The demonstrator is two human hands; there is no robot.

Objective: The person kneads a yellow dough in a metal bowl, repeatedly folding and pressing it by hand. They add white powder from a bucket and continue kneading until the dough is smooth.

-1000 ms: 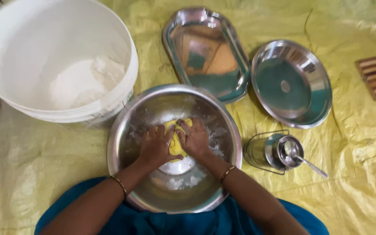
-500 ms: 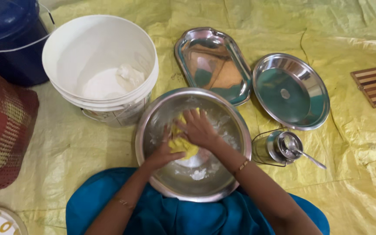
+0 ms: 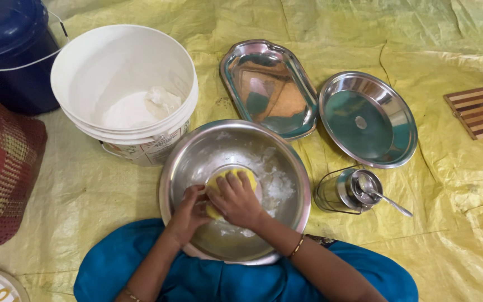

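A large steel mixing bowl (image 3: 292,168) sits on the yellow sheet in front of me, with white flour scattered inside. A lump of yellow dough (image 3: 219,180) lies at its centre. My right hand (image 3: 236,200) presses down flat on top of the dough, fingers spread forward. My left hand (image 3: 188,211) cups the dough's left side with curled fingers. Most of the dough is hidden under both hands. Thin bangles show on both wrists.
A white bucket (image 3: 124,61) holding flour stands at the bowl's upper left, a blue bucket (image 3: 9,50) behind it. A steel tray (image 3: 269,86) and round steel plate (image 3: 369,117) lie beyond. A small steel container with spoon (image 3: 353,190) is right. Woven bag (image 3: 1,168) left, wooden trivet (image 3: 479,111) far right.
The view has shifted, bringing the blue bucket and woven bag into sight. My right hand has moved over the dough while my left hand slid to its left side.
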